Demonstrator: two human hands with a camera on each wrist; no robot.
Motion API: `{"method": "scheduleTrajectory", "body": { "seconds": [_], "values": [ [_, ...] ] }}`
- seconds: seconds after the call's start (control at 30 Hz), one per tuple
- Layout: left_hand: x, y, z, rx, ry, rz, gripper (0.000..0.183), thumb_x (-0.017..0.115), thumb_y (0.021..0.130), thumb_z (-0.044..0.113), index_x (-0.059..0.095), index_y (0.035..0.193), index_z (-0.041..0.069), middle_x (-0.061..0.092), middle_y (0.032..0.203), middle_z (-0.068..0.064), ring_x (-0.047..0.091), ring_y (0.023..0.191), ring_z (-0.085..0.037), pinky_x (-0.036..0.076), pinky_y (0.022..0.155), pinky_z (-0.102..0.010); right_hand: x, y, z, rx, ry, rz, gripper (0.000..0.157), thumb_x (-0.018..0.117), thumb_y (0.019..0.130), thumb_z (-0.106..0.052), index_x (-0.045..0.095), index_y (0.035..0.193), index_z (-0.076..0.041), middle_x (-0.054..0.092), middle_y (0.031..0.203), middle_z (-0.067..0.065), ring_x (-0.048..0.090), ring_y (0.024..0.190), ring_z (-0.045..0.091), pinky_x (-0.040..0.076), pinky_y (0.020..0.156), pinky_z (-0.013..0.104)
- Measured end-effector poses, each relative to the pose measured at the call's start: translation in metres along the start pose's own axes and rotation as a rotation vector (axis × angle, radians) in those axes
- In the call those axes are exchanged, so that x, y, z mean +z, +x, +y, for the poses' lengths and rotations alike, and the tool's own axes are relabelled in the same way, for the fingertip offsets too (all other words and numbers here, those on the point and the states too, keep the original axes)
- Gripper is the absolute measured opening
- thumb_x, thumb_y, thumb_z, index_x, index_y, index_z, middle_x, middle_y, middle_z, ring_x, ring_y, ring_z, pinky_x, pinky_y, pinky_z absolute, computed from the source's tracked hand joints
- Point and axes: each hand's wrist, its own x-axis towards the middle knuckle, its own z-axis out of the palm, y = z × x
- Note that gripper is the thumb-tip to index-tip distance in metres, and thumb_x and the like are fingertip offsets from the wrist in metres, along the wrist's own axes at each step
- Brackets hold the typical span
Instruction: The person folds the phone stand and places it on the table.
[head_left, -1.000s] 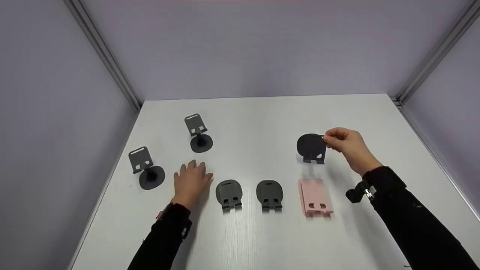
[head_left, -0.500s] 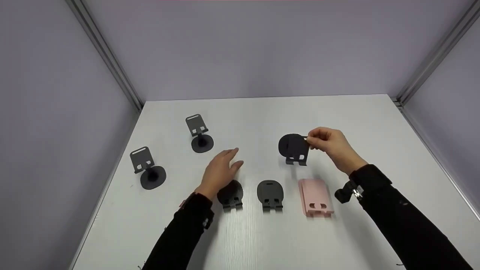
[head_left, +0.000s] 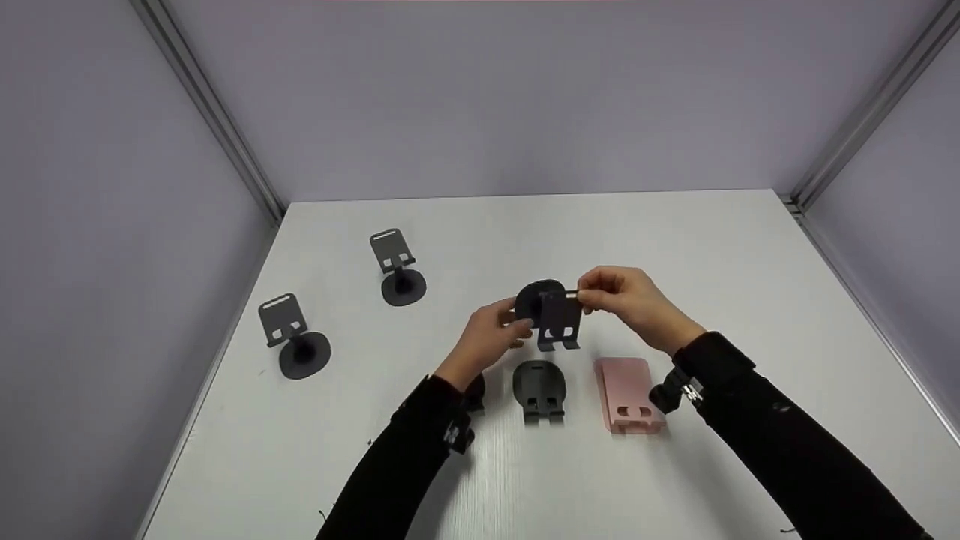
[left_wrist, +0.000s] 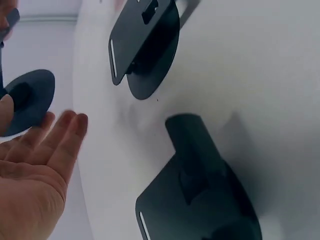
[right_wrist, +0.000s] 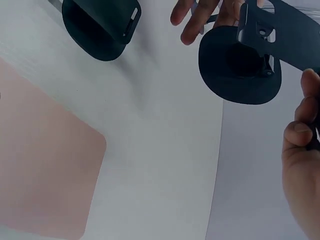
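A dark grey phone stand (head_left: 561, 319), partly unfolded, hangs above the table in front of me. My right hand (head_left: 630, 300) pinches the far right corner of its slotted plate. At the left edge of its round base (left_wrist: 37, 92), my left hand (head_left: 481, 341) has its thumb on one face and its fingers behind. In the right wrist view the base (right_wrist: 220, 75) is tilted away from the plate (right_wrist: 290, 37). Directly below lies a folded dark stand (head_left: 539, 386). Another folded dark stand (head_left: 475, 394) is mostly hidden by my left wrist.
A pink folded phone stand (head_left: 630, 394) lies right of the dark ones. Two unfolded dark stands, one near the left edge (head_left: 304, 355) and one farther back (head_left: 403, 287), stand on the white table (head_left: 225, 465). Grey walls (head_left: 480, 97) enclose the back and sides.
My right hand has carried the stand leftward, and its plate has swung away from the base. My left hand has come up from the table to the right and taken the base's edge.
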Motion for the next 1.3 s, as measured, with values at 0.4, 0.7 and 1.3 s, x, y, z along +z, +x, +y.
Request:
{"method": "scheduleTrajectory", "body": {
  "seconds": [0.4,0.7,1.3],
  "values": [
    [-0.009,-0.002,-0.002,0.202,0.338,0.212,0.01,0.064,0.099,0.005,0.066,0.091,0.0,0.075,0.081,-0.012,0.073,0.073,-0.024,0.053,0.061,-0.025,0.008,0.001,0.0,0.08,-0.152,-0.104,0.016,0.073,0.096,-0.022,0.074,0.103,-0.007,0.074,0.094,0.006,0.064,0.089,0.021,0.052,0.078,0.028],
    [-0.014,-0.006,-0.002,0.393,0.675,0.345,0.012,0.064,0.098,0.007,0.061,0.087,0.004,0.071,0.075,-0.01,0.066,0.066,-0.03,0.051,0.061,-0.043,0.011,0.001,0.003,-0.016,-0.323,-0.169,0.012,0.075,0.095,-0.021,0.079,0.098,-0.011,0.077,0.091,0.01,0.068,0.085,0.021,0.054,0.075,0.025],
    [-0.012,-0.008,-0.005,0.497,0.637,0.444,0.014,0.068,0.095,0.008,0.061,0.083,0.005,0.066,0.067,-0.007,0.052,0.058,-0.021,0.046,0.056,-0.037,0.013,0.003,0.013,-0.225,-0.397,-0.164,0.007,0.07,0.097,-0.015,0.075,0.093,-0.012,0.075,0.084,0.003,0.069,0.081,0.031,0.053,0.072,0.025]
  ]
}}
